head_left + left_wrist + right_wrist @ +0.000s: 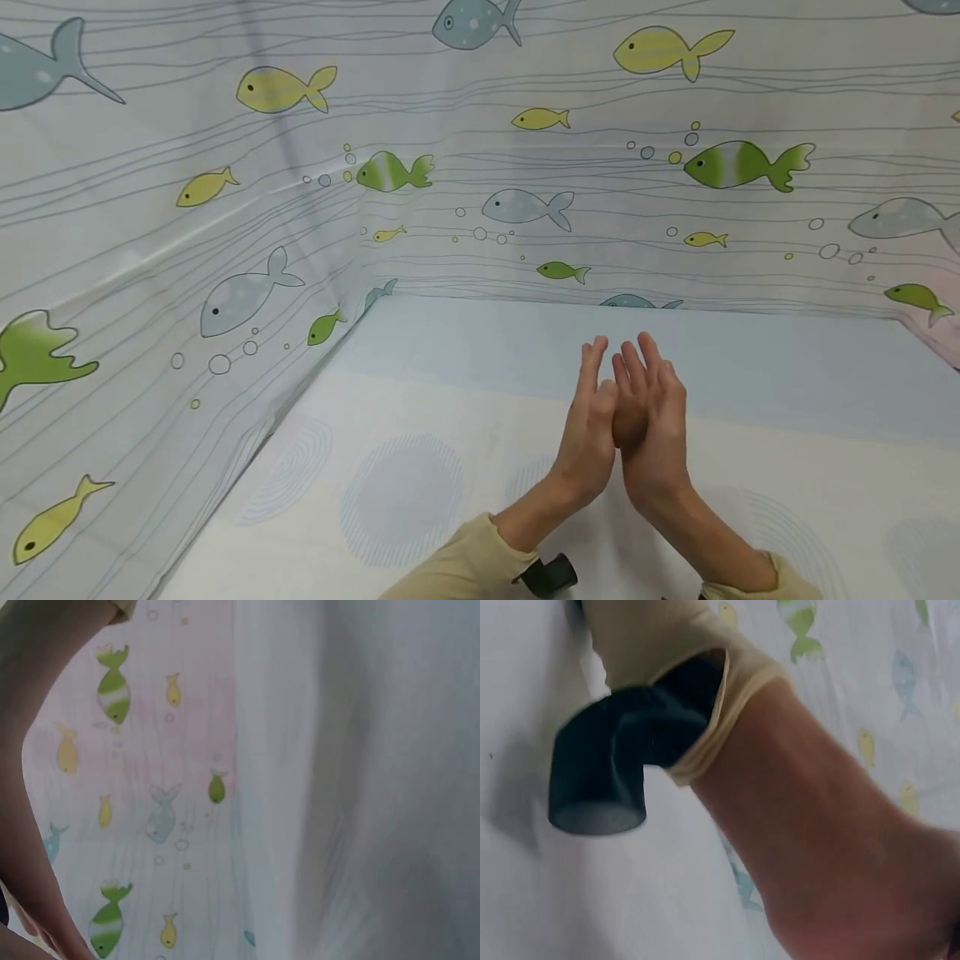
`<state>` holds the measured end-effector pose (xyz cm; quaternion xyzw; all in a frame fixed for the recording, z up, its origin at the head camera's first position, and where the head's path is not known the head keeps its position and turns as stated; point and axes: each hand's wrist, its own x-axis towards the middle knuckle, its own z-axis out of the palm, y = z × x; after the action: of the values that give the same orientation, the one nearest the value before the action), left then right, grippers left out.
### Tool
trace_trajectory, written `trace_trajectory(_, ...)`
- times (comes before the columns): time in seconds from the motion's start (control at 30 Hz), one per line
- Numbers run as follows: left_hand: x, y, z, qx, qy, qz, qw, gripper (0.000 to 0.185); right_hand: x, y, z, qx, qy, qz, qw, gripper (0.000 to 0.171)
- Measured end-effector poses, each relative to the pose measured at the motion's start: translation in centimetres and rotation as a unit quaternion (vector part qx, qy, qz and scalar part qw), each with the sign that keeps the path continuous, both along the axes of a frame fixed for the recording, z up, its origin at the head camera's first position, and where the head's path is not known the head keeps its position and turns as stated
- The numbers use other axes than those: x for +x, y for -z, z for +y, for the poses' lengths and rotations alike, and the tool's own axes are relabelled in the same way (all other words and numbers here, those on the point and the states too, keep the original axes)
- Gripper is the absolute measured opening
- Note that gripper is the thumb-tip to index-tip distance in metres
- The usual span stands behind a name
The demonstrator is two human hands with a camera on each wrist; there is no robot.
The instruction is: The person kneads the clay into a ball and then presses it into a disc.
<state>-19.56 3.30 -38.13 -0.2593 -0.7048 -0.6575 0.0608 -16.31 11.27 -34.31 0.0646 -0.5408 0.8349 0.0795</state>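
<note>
In the head view my left hand and right hand are raised side by side over the table, palms facing, with their inner edges touching. The fingers of both point up and away, loosely extended and slightly bent. A shaded brownish patch shows between the palms; it looks like skin, and I see no separate object there. In the left wrist view a bare forearm runs down the left edge. In the right wrist view a bare forearm comes out of a beige sleeve, its hand mostly out of frame.
A black wrist device sticks out from the sleeve cuff, also visible low in the head view. Below lies a white and pale blue table surface with circle patterns. A fish-printed curtain stands along its back and left sides.
</note>
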Motion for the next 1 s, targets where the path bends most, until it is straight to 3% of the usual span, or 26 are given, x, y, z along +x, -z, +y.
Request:
trace_trajectory(0.2,0.9,-0.1,0.5,-0.016,0.013,0.0,0.9998,0.062,-1.0,0.7,0.7,-0.001,0.018,0.005,1.0,0.065)
trace_trajectory(0.37,1.1,-0.1,0.6,-0.019,0.012,0.005,0.9997,0.065,-1.6,1.3,1.2,0.002,0.035,0.022,0.999,0.065)
trace_trajectory(0.63,1.2,-0.6,0.4,-0.015,0.017,0.021,0.9995,0.067,-2.3,1.8,1.6,0.003,0.059,0.012,0.998,0.064)
trace_trajectory(0.9,1.1,-1.7,-0.2,0.007,0.021,0.022,0.9995,0.07,-2.3,2.4,1.1,-0.002,0.04,0.018,0.999,0.064)
trace_trajectory(1.0,0.9,-1.8,-0.4,0.011,0.009,0.022,0.9997,0.069,-1.7,2.5,0.5,0.012,0.029,0.022,0.999,0.063)
